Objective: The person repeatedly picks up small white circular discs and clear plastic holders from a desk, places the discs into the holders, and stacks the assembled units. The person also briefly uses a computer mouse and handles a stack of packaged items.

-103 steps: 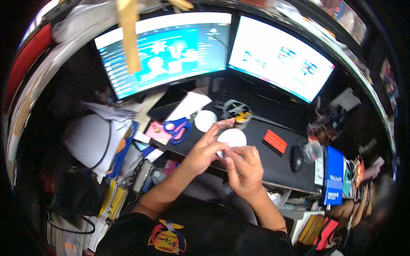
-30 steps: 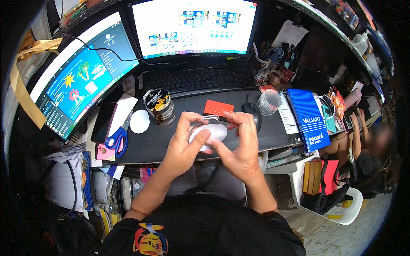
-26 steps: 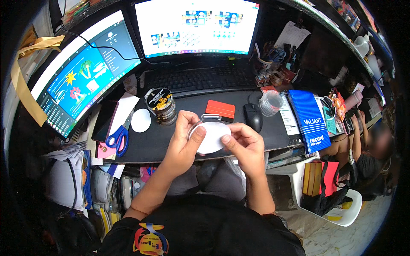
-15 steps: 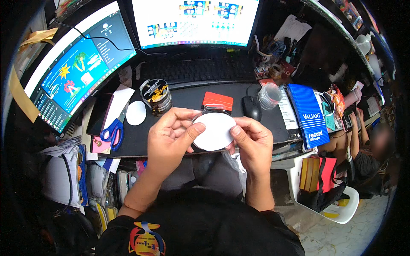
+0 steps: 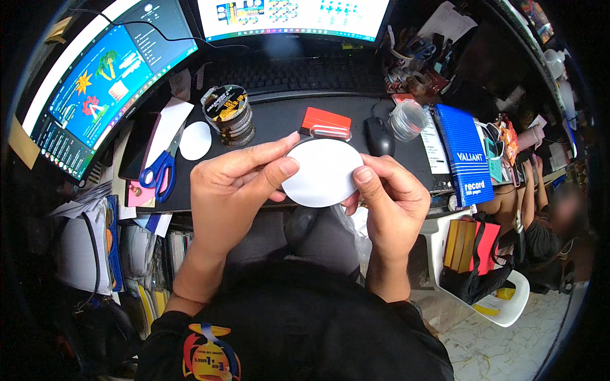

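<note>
We counted two white paper discs: the larger white disc [image 5: 321, 173] was held up between both hands, and a smaller white disc [image 5: 195, 140] lay flat on the desk [image 5: 279, 120]; there were two monitors, a left monitor [image 5: 105, 76] and a centre monitor [image 5: 292, 16], one keyboard [image 5: 298, 73], one black mouse [image 5: 380, 136], one pair of blue-handled scissors [image 5: 159, 173], one stack of tape rolls [image 5: 229, 115], one red card holder [image 5: 326, 122], one clear plastic tub [image 5: 407, 119] and one blue record book [image 5: 467, 152].

The larger white disc appeared as a slightly squashed oval, its long axis running roughly left to right, its flat white face turned up toward us; it hovered above the near edge of the desk, just in front of the red card holder.

Our left hand [image 5: 232, 190] closed on the disc's left rim, the thumb lying on top of the face and the other fingers [image 5: 267, 149] curling along the upper-left edge; our right hand [image 5: 391, 203] gripped the right rim, the thumb tip pressed on the lower-right edge and the remaining fingers hidden behind the disc; the disc thus sat pinched between the two sets of fingers, its middle left bare.
</note>
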`<state>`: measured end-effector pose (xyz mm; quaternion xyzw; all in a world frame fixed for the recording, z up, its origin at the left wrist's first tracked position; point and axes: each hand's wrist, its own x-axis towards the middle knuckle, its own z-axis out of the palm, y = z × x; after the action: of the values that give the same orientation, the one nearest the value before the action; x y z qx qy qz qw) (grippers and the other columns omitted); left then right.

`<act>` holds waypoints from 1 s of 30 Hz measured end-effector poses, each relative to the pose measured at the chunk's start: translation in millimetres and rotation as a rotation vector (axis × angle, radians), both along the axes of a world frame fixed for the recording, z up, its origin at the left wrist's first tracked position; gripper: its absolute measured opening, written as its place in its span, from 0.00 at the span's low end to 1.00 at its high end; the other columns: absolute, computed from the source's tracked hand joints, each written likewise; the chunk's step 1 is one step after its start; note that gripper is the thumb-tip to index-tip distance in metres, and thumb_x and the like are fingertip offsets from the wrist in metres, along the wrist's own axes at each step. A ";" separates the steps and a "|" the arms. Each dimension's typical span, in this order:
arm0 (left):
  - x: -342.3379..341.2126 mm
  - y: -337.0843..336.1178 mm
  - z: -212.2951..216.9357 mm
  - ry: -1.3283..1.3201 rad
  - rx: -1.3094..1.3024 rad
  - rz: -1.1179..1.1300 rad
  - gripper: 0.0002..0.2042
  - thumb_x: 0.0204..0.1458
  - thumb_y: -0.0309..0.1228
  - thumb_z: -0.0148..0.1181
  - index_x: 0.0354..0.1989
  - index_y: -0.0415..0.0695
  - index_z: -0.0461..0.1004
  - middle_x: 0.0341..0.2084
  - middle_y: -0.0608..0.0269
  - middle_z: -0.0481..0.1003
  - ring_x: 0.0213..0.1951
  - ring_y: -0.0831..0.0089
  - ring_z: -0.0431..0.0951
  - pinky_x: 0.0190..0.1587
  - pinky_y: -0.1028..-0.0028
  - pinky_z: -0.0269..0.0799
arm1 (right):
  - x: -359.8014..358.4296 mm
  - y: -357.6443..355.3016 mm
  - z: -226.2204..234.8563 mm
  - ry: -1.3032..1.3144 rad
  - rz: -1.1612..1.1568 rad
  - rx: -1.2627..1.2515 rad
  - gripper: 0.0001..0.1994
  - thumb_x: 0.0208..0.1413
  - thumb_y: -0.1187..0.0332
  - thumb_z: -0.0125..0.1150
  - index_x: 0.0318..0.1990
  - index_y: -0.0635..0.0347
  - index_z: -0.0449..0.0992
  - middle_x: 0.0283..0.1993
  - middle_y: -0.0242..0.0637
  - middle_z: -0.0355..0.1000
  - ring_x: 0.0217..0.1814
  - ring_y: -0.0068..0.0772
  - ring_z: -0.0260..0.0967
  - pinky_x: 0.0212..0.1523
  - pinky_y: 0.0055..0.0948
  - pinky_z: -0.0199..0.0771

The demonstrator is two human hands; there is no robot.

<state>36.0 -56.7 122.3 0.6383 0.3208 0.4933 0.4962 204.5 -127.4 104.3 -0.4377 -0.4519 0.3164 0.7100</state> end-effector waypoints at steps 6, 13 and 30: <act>-3.0 1.2 1.4 0.001 -0.019 -0.027 0.12 0.49 0.25 0.65 0.43 0.38 0.78 0.33 0.56 0.79 0.29 0.82 0.78 0.26 0.87 0.74 | -3.0 0.3 -2.3 -0.091 -0.052 0.039 0.09 0.55 0.76 0.59 0.41 0.73 0.76 0.30 0.43 0.72 0.21 0.24 0.69 0.18 0.19 0.69; -5.5 3.3 1.5 0.023 -0.006 -0.039 0.12 0.48 0.25 0.66 0.42 0.39 0.79 0.33 0.56 0.80 0.29 0.82 0.78 0.26 0.87 0.74 | -4.9 -1.1 -3.4 -0.087 -0.055 0.058 0.09 0.55 0.76 0.59 0.42 0.73 0.76 0.29 0.43 0.71 0.21 0.25 0.69 0.18 0.19 0.70; -8.8 9.4 0.7 -0.007 -0.027 -0.073 0.11 0.49 0.25 0.65 0.41 0.36 0.79 0.31 0.55 0.79 0.27 0.79 0.78 0.24 0.85 0.75 | -9.5 -1.4 0.9 -0.093 -0.052 0.019 0.09 0.55 0.76 0.59 0.41 0.75 0.76 0.29 0.42 0.71 0.22 0.24 0.69 0.20 0.18 0.70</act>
<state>27.2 -47.3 123.1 0.6411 0.3024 0.4726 0.5237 195.0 -128.9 105.1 -0.4569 -0.4760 0.2726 0.7003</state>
